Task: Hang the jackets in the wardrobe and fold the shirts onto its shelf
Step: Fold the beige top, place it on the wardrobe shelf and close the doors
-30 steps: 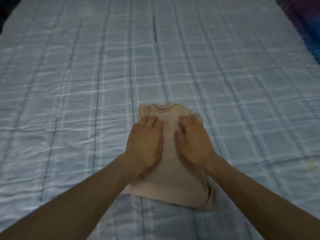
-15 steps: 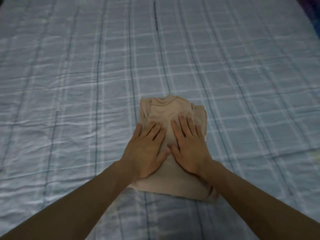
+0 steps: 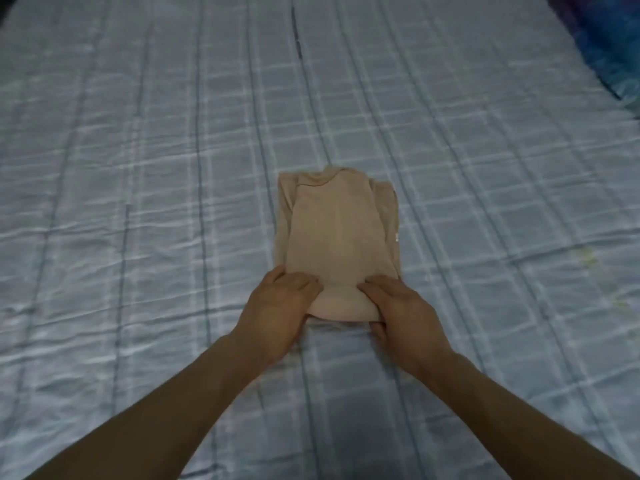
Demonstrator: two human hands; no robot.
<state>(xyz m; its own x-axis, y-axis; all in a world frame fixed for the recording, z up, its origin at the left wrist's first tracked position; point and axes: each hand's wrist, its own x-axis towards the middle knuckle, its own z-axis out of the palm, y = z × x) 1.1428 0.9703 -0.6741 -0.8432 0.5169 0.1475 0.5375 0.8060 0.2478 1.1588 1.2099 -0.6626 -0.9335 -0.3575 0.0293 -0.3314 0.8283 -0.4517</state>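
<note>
A beige shirt (image 3: 337,230) lies folded into a narrow strip on the bed, collar pointing away from me. My left hand (image 3: 280,313) grips the shirt's near left corner, fingers curled over the top. My right hand (image 3: 401,310) grips the near right corner, thumb under the hem and fingers on top. The near edge of the shirt is lifted and curls up between both hands. The wardrobe and jackets are out of view.
The bed is covered by a light blue checked sheet (image 3: 138,202) that fills most of the view. A dark blue patterned fabric (image 3: 609,46) lies at the far right corner.
Both hands slid back from the shirt's middle, where they pressed flat, to its near edge. They now grip that edge and it has lifted off the sheet.
</note>
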